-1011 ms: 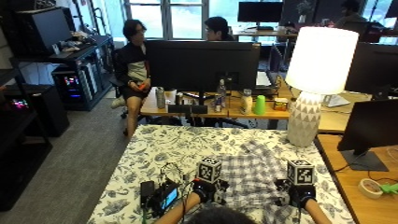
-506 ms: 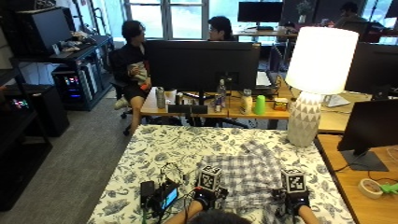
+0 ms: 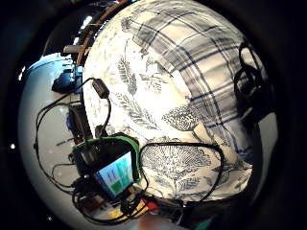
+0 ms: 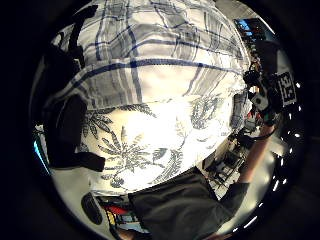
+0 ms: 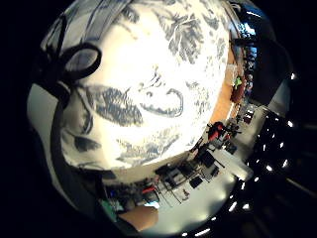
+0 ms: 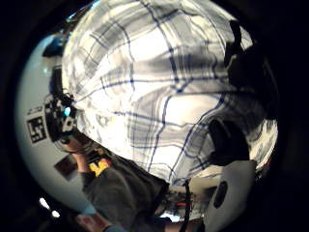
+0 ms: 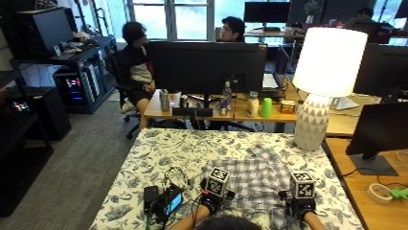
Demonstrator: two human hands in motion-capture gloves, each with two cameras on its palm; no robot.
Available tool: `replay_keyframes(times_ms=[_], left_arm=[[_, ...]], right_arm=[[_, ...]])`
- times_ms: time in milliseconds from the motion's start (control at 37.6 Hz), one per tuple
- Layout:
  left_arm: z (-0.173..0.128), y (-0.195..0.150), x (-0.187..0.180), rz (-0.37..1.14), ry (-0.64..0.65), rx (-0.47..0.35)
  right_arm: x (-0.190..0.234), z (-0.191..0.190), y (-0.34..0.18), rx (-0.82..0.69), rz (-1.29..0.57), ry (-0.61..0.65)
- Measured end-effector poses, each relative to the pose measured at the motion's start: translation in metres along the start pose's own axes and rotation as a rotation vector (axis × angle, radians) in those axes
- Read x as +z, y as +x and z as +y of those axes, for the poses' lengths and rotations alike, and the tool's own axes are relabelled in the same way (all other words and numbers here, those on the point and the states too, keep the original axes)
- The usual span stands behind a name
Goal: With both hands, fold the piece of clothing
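With both hands at the near hem of the plaid shirt (image 7: 258, 179), the left hand (image 7: 212, 203) and right hand (image 7: 300, 207) are reaching to lift it for folding, finger state not discernible.

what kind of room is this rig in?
Most likely an open-plan office or lab. Beyond the table with the floral cloth and the plaid garment stand desks carrying monitors; people sit at them, and a rack of computer gear lines the wall.

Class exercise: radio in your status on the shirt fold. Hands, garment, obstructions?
Left hand and right hand at the plaid shirt's near edge, grip unclear. Shirt flat on floral tablecloth. Phone beside left hand, off the shirt.
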State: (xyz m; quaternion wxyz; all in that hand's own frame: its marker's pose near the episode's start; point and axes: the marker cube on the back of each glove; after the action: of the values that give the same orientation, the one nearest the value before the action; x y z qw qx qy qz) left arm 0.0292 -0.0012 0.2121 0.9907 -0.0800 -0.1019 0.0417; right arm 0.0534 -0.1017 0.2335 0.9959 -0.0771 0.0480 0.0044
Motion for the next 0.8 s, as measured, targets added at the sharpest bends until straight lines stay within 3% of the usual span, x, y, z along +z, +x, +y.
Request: replay_keyframes(times_ms=[160,372,798], left_arm=[[-0.006,-0.003,0.002,-0.014,0.005,-0.008],[-0.005,-0.006,-0.003,0.018,-0.023,0.006],[0.008,-0.009,-0.031,-0.006,-0.023,0.016]], right_arm=[[-0.006,-0.005,-0.002,-0.009,0.053,0.074],[-0.009,-0.014,0.002,-0.003,0.1,0.072],[-0.048,0.011,-0.004,-0.027,0.122,0.121]])
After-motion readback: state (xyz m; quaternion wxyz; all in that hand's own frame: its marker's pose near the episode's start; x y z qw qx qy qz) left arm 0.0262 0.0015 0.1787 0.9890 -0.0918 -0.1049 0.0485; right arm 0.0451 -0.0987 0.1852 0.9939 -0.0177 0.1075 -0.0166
